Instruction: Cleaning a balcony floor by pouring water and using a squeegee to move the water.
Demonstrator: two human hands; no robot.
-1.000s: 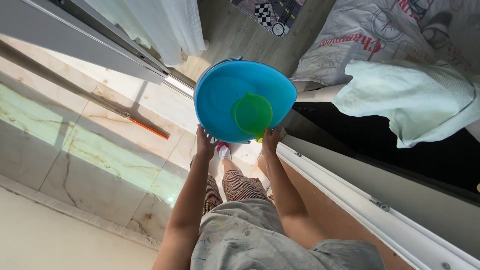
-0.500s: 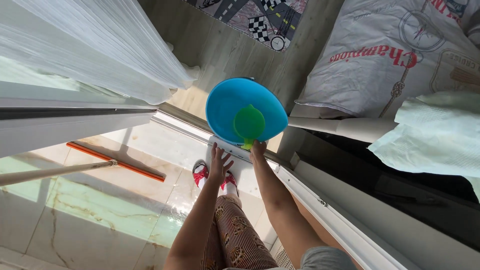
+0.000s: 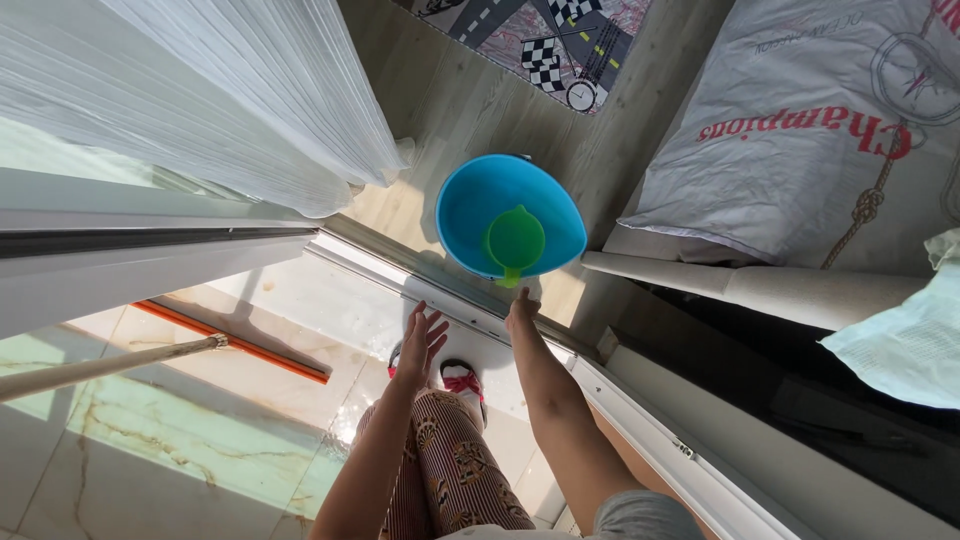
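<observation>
A blue plastic bucket (image 3: 470,205) stands on the wooden floor just past the door threshold, with a green scoop cup (image 3: 515,240) lying inside it. My left hand (image 3: 421,340) hovers below the bucket with fingers spread, holding nothing. My right hand (image 3: 522,308) is just below the bucket's near rim, close to the scoop's handle, not gripping anything that I can see. Both forearms reach forward over the white sill (image 3: 470,315).
A white curtain (image 3: 230,100) hangs at the left. A squeegee with an orange blade (image 3: 240,343) and long pole lies on the wet marble tiles (image 3: 180,430). A printed pillow (image 3: 820,130) and pale cloth (image 3: 900,340) are at the right; a patterned rug (image 3: 560,40) lies beyond.
The bucket went from held up in both hands to standing on the wooden floor inside. Both hands have come off it and drawn back.
</observation>
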